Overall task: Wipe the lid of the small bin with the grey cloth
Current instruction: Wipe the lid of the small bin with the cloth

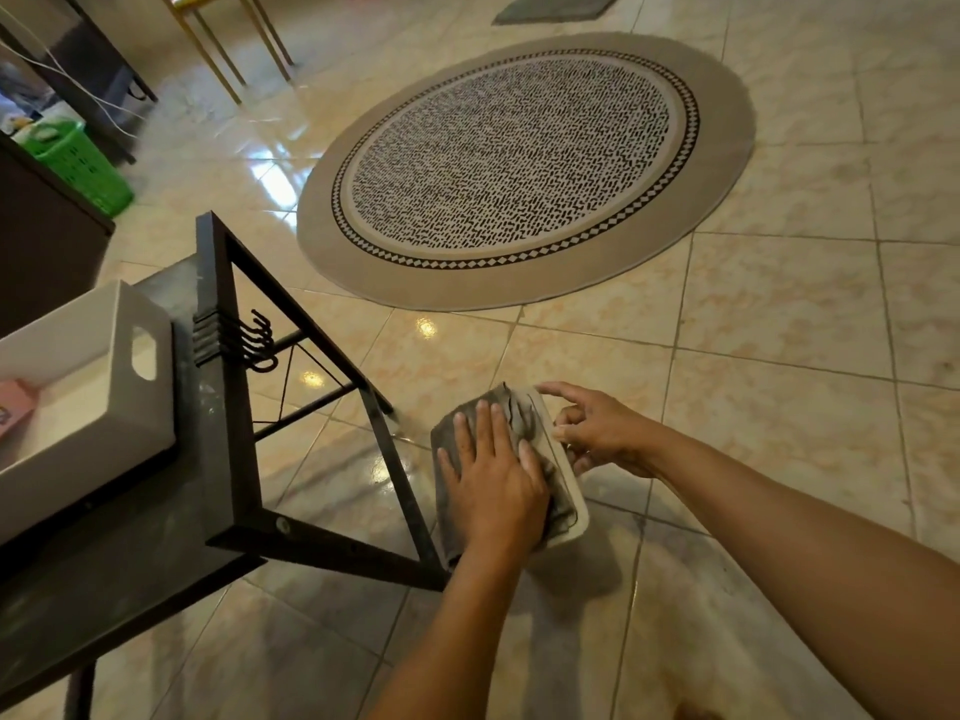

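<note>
A small white bin (571,504) stands on the tiled floor beside a dark table leg. The grey cloth (522,420) lies spread over its lid and hides most of the top. My left hand (493,475) presses flat on the cloth with the fingers spread. My right hand (597,428) holds the bin's right rim, thumb and fingers curled around the edge, index finger stretched toward the far corner. Only the lid's right and near edges show.
A dark metal-framed table (228,418) with hooks stands to the left, bearing a white tray (104,356). A round patterned rug (519,168) lies farther out on the floor. A green basket (83,163) and chair legs (234,49) are at the far left.
</note>
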